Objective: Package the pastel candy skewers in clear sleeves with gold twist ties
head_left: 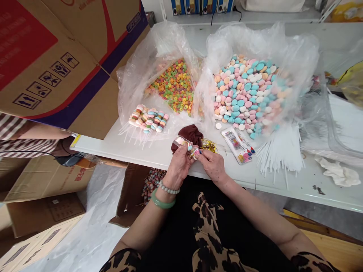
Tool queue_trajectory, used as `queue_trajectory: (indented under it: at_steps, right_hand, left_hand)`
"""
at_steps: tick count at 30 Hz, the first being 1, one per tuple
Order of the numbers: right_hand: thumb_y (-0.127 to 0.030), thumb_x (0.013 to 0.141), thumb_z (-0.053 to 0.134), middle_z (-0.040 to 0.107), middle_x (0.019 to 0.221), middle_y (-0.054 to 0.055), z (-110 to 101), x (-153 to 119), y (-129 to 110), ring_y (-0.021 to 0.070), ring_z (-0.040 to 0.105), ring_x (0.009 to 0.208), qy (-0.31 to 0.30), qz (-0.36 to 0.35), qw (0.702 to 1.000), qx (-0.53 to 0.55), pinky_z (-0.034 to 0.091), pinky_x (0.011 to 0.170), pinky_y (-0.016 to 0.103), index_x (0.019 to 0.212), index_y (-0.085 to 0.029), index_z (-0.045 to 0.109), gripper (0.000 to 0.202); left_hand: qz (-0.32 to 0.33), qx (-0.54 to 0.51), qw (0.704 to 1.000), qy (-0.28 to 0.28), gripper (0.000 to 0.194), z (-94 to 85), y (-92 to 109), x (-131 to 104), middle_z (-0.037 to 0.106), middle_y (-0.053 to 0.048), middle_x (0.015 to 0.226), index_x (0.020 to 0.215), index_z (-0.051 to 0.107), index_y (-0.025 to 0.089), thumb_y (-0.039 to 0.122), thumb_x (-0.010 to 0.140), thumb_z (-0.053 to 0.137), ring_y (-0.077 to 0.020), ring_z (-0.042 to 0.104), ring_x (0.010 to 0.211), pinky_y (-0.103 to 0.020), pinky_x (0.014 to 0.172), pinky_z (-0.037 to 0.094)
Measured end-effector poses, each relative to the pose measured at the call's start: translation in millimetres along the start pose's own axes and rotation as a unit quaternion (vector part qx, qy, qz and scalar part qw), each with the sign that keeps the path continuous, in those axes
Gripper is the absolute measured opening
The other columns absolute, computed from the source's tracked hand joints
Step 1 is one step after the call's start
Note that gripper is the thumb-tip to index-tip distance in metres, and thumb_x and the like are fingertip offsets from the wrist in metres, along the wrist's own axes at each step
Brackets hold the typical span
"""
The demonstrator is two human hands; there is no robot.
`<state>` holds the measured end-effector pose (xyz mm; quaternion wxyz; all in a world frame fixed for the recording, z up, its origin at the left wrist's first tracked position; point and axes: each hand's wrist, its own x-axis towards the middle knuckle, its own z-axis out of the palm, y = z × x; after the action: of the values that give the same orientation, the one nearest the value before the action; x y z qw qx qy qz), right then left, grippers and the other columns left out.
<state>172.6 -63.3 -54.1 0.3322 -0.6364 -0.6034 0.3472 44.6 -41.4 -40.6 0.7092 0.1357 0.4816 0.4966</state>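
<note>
My left hand (180, 163) is closed around a small clear-wrapped candy (183, 142) with pastel pieces inside. My right hand (212, 164) pinches at the wrapper's near end, fingertips close to my left ones; the exact thing between them is partly hidden. Just behind lies a bunched dark brown cloth (191, 132), and gold twist ties (209, 146) are beside it. Left of my hands, candy skewers (149, 119) on white sticks rest on plastic. A printed packet (237, 145) lies to the right, next to a fan of white sticks (280, 153).
Clear bags hold small ring candies (177, 87) and pastel button candies (246, 90). A large carton (85, 102) stands on the table's left. Below the white table (153, 160) sits an open box of wrapped candies (153, 185). Crumpled tissue (338, 172) lies right. Another person's arm (45, 132) shows left.
</note>
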Motion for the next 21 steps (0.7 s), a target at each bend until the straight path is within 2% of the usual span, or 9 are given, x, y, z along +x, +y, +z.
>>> queue_trajectory:
  at_steps: [1,3,5,7,9,12,16,18,21]
  right_hand:
    - [-0.048,0.085,0.055,0.053,0.059,-0.002,-0.7,0.2,1.3,0.0139,0.048,0.06,-0.002,0.01,1.0,0.026,0.031,0.059,0.026,0.055,-0.022,0.046,0.041]
    - [-0.051,0.086,0.055,0.048,0.056,-0.003,-2.7,0.9,4.2,0.0135,0.045,0.058,-0.002,0.03,0.998,0.055,0.031,0.057,0.026,0.054,-0.022,0.044,0.044]
    - [-0.051,0.086,0.055,0.051,0.057,-0.003,-4.3,1.4,5.9,0.0137,0.047,0.059,0.004,0.032,0.998,0.045,0.031,0.058,0.026,0.056,-0.022,0.047,0.042]
    - [-0.049,0.087,0.055,0.055,0.059,-0.002,-4.6,1.2,6.1,0.014,0.048,0.06,0.009,0.02,1.0,0.007,0.032,0.059,0.026,0.058,-0.022,0.049,0.04]
    - [-0.046,0.088,0.053,0.056,0.06,-0.001,-4.1,0.4,5.3,0.0145,0.049,0.059,0.015,0.005,0.999,-0.04,0.031,0.06,0.027,0.058,-0.022,0.049,0.039]
    - [-0.042,0.09,0.051,0.059,0.062,0.001,-4.0,-1.2,4.2,0.0155,0.051,0.061,0.012,-0.014,0.996,-0.082,0.031,0.06,0.027,0.06,-0.022,0.05,0.036]
    - [-0.034,0.092,0.047,0.067,0.075,0.002,-5.3,-4.3,3.4,0.0167,0.057,0.072,-0.022,-0.041,0.996,-0.073,0.035,0.065,0.026,0.075,-0.023,0.057,0.022]
    - [-0.03,0.093,0.045,0.068,0.077,0.002,-4.9,-6.4,2.7,0.017,0.058,0.073,-0.027,-0.064,0.993,-0.094,0.035,0.066,0.027,0.078,-0.023,0.058,0.021]
    - [-0.026,0.094,0.042,0.065,0.073,0.004,-2.3,-9.1,1.8,0.017,0.056,0.068,0.0,-0.116,0.979,-0.168,0.032,0.064,0.028,0.075,-0.021,0.056,0.024]
  left_hand:
    - [0.022,0.022,1.0,0.002,0.031,-0.4,-0.6,-1.3,0.067,-0.005,0.086,0.095,0.06,0.016,0.042,0.081,0.068,-0.0145,0.064,0.071,-0.029,0.068,0.053]
    - [0.125,0.086,0.987,0.047,0.035,-2.4,-3.3,-6.4,0.065,-0.003,0.09,0.098,0.059,0.019,0.04,0.076,0.074,-0.0145,0.062,0.074,-0.028,0.072,0.051]
    - [0.258,0.16,0.945,0.119,0.042,-5.6,-7.4,-13.7,0.062,-0.002,0.093,0.102,0.061,0.022,0.03,0.067,0.083,-0.0144,0.058,0.079,-0.026,0.075,0.048]
    - [0.328,0.232,0.906,0.136,0.041,-9.2,-11.2,-20.1,0.06,-0.002,0.092,0.098,0.065,0.024,0.021,0.062,0.085,-0.0168,0.056,0.086,-0.026,0.081,0.045]
    - [0.326,0.295,0.894,0.088,0.027,-11.8,-13.2,-23.1,0.06,-0.004,0.087,0.089,0.07,0.024,0.018,0.065,0.082,-0.0206,0.056,0.092,-0.028,0.087,0.042]
    - [0.278,0.314,0.907,0.02,0.015,-13.1,-10.6,-20.8,0.063,-0.007,0.084,0.081,0.074,0.025,0.016,0.07,0.078,-0.0251,0.056,0.099,-0.032,0.094,0.039]
    - [0.233,0.268,0.935,0.012,0.014,-13.5,-0.4,-14.1,0.063,-0.009,0.077,0.075,0.073,0.023,0.009,0.07,0.074,-0.0268,0.058,0.103,-0.032,0.095,0.038]
    - [0.241,0.295,0.924,0.01,0.012,-14.0,4.4,-12.4,0.063,-0.009,0.074,0.073,0.072,0.022,0.01,0.07,0.075,-0.0264,0.059,0.101,-0.031,0.093,0.038]
    - [0.277,0.373,0.886,0.007,0.008,-13.7,7.9,-12.8,0.062,-0.007,0.071,0.071,0.072,0.023,0.017,0.07,0.076,-0.0252,0.059,0.09,-0.031,0.09,0.038]
